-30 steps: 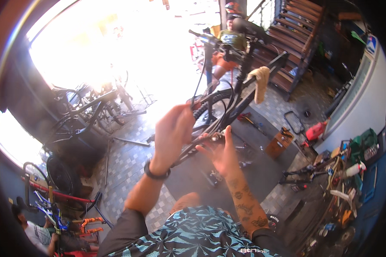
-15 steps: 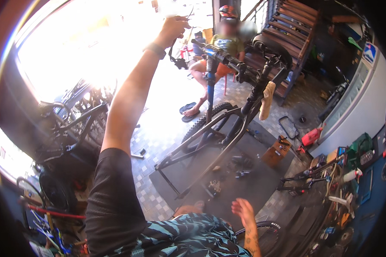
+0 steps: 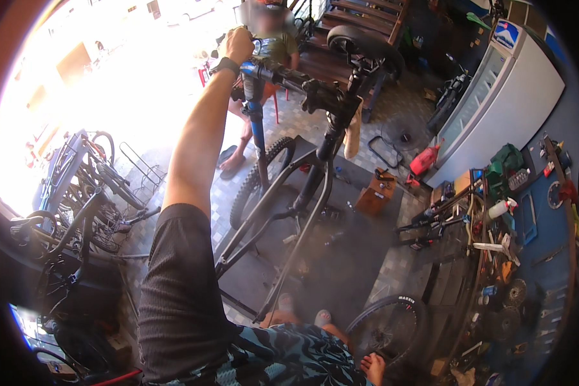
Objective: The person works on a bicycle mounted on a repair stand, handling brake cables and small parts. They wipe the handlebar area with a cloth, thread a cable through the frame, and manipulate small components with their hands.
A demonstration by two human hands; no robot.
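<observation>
My left hand point(image 3: 238, 45) is raised at the far end of a blue-and-black repair stand point(image 3: 256, 119). Its fingers are closed on something I cannot make out, and a small dark loop shows beside them. A dark bicycle frame point(image 3: 326, 145) hangs tilted from the stand, its saddle point(image 3: 361, 42) at the upper right. Low at the front, my right hand point(image 3: 373, 368) hangs beside my body with loosely bent fingers and nothing visible in it. Nearest to it is a loose bicycle wheel point(image 3: 399, 325) on the floor.
A person point(image 3: 273, 48) sits behind the stand. Several bicycles point(image 3: 100, 186) crowd the left. A wooden box point(image 3: 375, 195) and a red container point(image 3: 424, 159) stand beyond the dark mat point(image 3: 341, 264). A glass-door fridge point(image 3: 495, 96) and a tool-strewn bench point(image 3: 495, 257) line the right.
My view has swung right. The left hand, earlier raised apart with a thin dark strand and a dangling dark piece, is now at the stand's end. My right hand has dropped lower.
</observation>
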